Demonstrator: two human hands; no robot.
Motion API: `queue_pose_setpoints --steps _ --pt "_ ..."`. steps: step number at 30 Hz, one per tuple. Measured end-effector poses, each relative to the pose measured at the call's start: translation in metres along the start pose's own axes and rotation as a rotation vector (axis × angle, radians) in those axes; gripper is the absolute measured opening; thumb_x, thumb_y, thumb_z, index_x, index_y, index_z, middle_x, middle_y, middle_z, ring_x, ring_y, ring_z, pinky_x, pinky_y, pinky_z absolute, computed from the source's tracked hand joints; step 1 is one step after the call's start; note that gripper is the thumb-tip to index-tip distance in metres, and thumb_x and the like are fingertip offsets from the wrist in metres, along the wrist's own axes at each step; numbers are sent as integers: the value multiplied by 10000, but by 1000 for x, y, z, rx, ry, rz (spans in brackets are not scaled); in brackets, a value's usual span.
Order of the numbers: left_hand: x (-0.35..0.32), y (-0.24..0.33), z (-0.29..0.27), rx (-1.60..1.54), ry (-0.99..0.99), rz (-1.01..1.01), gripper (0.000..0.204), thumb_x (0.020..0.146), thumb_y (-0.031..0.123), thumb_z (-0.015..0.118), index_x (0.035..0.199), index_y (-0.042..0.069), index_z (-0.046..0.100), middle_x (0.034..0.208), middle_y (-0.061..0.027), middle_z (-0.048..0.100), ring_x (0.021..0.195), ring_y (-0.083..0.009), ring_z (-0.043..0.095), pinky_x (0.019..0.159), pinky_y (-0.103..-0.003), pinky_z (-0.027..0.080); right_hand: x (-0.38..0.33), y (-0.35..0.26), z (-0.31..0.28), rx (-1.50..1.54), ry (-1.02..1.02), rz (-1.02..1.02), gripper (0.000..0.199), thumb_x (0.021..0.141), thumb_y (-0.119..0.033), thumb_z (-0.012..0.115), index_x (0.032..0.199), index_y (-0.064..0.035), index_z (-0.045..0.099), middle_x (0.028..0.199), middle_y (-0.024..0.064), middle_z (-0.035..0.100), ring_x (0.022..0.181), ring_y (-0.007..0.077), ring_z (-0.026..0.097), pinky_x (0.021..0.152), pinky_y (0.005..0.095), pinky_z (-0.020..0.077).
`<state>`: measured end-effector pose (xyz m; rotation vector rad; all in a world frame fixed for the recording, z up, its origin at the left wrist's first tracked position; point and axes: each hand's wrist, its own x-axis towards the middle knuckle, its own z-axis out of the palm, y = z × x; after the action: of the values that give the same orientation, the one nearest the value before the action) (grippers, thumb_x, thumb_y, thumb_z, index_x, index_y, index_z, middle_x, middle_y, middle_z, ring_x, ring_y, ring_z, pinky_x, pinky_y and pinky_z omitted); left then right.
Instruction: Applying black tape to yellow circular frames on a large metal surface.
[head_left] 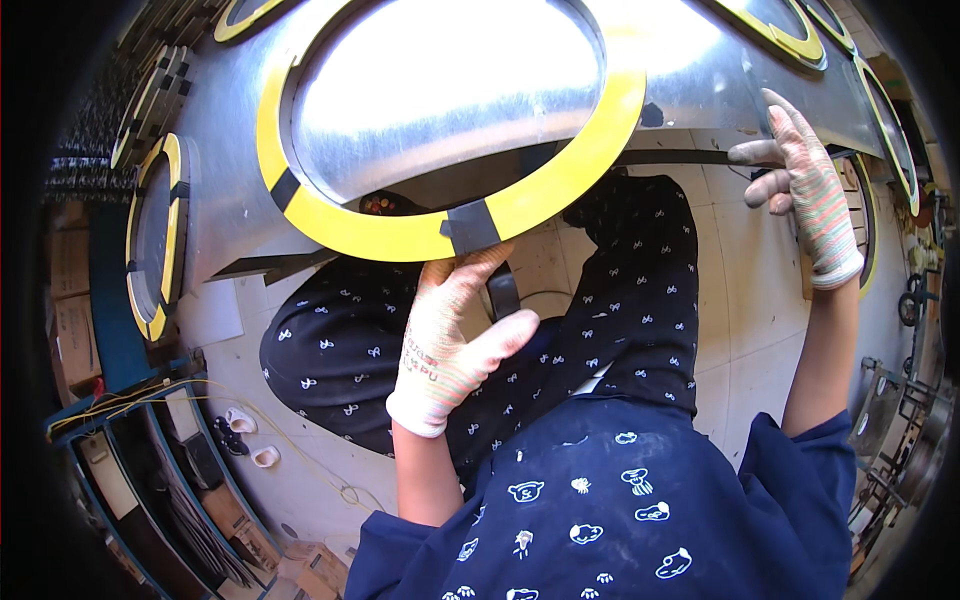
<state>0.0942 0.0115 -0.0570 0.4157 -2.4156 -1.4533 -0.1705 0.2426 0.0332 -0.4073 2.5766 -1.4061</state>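
A yellow ring (pixel 590 165) lies at the near edge of a shiny metal table, with black tape wrapped across it in places. My left hand (pixel 440 350), in a striped knit glove, reaches up to the ring's near rim beside a piece of black tape (pixel 472 228). Its fingertips are partly hidden at the rim, and its thumb stands well apart. Just right of those fingers, a dark strip (pixel 504 292) hangs below the ring. My right hand (pixel 808 190), gloved alike, is raised near the table's right edge with fingers spread, holding nothing.
More yellow rings with black tape stand around, one at the left (pixel 160 235) and one at the upper right (pixel 790 40). A shelf unit (pixel 165 460) with boxes stands lower left. White shoes (pixel 242 420) and a yellow cord (pixel 345 492) lie on the tiled floor.
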Motion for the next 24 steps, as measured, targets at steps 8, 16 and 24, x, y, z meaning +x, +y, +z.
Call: queue_pose_setpoints --steps 8,16,24 --pt "13 54 47 -837 -349 -462 956 699 236 985 1502 48 501 1382 -106 597 1309 -274 571 1143 -420 424 -90 -8 -5 -100 -768 -120 423 881 -232 771 1276 -102 696 827 45 728 629 158 695 596 291 546" --pt "43 90 50 -1254 -171 -377 829 871 92 846 1569 24 405 1465 -142 537 1314 -220 553 1142 -385 456 -74 9 13 106 -618 -665 505 869 -187 837 1329 -124 640 709 24 708 575 200 701 539 324 535" --pt "75 120 44 -913 24 -270 708 978 162 744 1567 -9 390 1471 -202 557 1250 -229 611 1080 -366 517 -16 -37 10 41 -602 -783 455 865 -216 844 1278 -121 678 849 86 746 639 243 724 599 347 562"
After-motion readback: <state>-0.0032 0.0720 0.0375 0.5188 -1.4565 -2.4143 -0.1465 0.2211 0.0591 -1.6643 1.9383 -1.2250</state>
